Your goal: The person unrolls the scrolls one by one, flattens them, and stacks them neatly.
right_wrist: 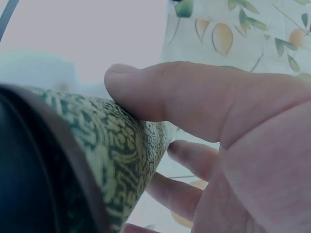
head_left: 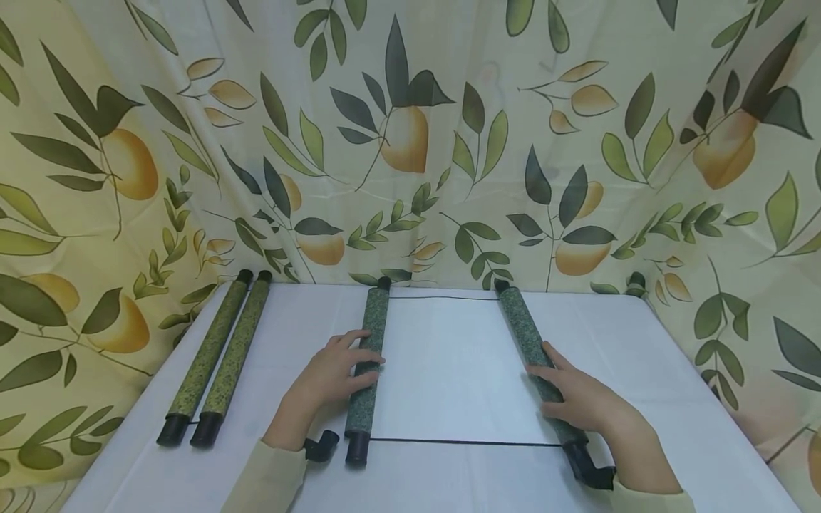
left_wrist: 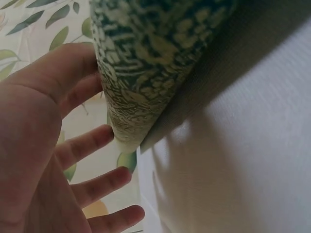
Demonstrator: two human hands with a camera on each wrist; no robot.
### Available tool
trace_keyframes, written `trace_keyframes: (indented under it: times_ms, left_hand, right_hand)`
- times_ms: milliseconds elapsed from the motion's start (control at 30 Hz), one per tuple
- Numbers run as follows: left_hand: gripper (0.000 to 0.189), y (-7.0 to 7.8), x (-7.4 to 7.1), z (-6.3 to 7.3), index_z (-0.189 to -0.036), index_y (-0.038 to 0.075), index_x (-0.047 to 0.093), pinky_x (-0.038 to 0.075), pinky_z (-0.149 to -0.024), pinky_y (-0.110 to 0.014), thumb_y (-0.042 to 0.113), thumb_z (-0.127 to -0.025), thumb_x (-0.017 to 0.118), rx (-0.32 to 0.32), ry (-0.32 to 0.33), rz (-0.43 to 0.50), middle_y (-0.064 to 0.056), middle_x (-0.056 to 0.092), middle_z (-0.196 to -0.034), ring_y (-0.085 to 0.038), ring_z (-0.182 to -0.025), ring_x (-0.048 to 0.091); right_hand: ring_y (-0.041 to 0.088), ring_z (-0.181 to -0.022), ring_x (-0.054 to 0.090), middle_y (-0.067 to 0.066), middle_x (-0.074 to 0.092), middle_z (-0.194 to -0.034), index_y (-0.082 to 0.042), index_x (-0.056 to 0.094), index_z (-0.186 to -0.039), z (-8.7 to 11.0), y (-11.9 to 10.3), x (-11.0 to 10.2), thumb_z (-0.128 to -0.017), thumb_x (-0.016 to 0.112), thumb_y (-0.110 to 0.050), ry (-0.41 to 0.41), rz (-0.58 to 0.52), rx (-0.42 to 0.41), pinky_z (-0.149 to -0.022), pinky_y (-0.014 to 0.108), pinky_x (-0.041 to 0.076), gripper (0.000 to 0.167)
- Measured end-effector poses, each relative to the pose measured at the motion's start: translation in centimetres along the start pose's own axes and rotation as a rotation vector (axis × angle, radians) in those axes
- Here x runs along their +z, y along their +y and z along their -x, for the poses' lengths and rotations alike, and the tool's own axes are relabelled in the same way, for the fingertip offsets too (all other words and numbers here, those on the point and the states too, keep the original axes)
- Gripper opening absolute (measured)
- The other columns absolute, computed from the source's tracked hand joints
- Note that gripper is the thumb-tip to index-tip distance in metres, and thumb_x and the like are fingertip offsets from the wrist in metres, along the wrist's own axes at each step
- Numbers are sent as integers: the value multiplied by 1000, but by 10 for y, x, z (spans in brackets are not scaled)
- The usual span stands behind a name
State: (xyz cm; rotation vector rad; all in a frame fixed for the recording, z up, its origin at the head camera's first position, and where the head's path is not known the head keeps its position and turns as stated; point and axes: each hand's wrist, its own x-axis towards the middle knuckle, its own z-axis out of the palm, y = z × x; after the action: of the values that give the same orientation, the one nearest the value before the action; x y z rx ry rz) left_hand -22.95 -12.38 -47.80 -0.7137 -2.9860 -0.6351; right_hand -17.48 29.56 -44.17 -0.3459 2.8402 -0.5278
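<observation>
A scroll lies between two dark green patterned rolls with black ends, its white sheet spread out with thin dark edges. On the left roll rests my left hand, fingers spread across it. The left wrist view shows this hand's fingers fairly straight, with some touching the roll. My right hand lies on the right roll, fingers spread. Close up, the right thumb presses the patterned roll, other fingers lying along its far side.
Left of my hands lie two green rolls with black ends, side by side on the white table. Behind hangs a curtain printed with fruit and leaves. Black pieces sit at both wrists.
</observation>
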Motion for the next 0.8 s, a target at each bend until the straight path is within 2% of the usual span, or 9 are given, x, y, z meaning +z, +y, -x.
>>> trace_keyframes:
  times_ms: [133, 300, 567, 700, 800]
  left_hand:
    - [30, 0, 0, 0, -114, 33, 74, 46, -98, -57, 48, -88, 73, -14, 6, -1, -6, 46, -151, -40, -134, 45]
    - [26, -1, 0, -1, -111, 32, 74, 48, -97, -56, 42, -87, 75, -31, 13, 6, -7, 48, -149, -40, -132, 48]
    - [25, -1, -2, 0, -113, 33, 75, 50, -93, -54, 34, -88, 73, -46, 6, 24, -8, 48, -149, -38, -131, 49]
    - [21, -1, -2, 1, -108, 31, 78, 51, -91, -52, 29, -87, 72, -44, 6, 36, -10, 48, -149, -39, -131, 49]
    - [19, -2, -3, 1, -106, 30, 78, 51, -92, -53, 32, -88, 73, -50, 6, 36, -10, 47, -149, -40, -131, 48]
  right_hand:
    - [57, -137, 31, 33, 11, -160, -8, 53, -144, 1, 0, 0, -83, 74, -8, -8, -7, 3, -101, 66, 39, 64]
    - [58, -138, 27, 36, 8, -159, -7, 50, -146, 0, 1, 0, -82, 67, -2, -18, -10, 38, -101, 66, 38, 66]
    - [59, -137, 30, 37, 8, -158, -7, 49, -147, 0, 4, 0, -82, 75, -8, -17, -8, 33, -100, 67, 39, 70]
    - [60, -137, 26, 39, 7, -157, -5, 48, -147, 0, 4, 1, -81, 69, 0, -21, -17, 30, -99, 66, 40, 69]
    - [61, -138, 24, 39, 5, -157, -5, 47, -147, 0, 5, 1, -80, 66, 3, -26, -22, 39, -98, 66, 41, 70]
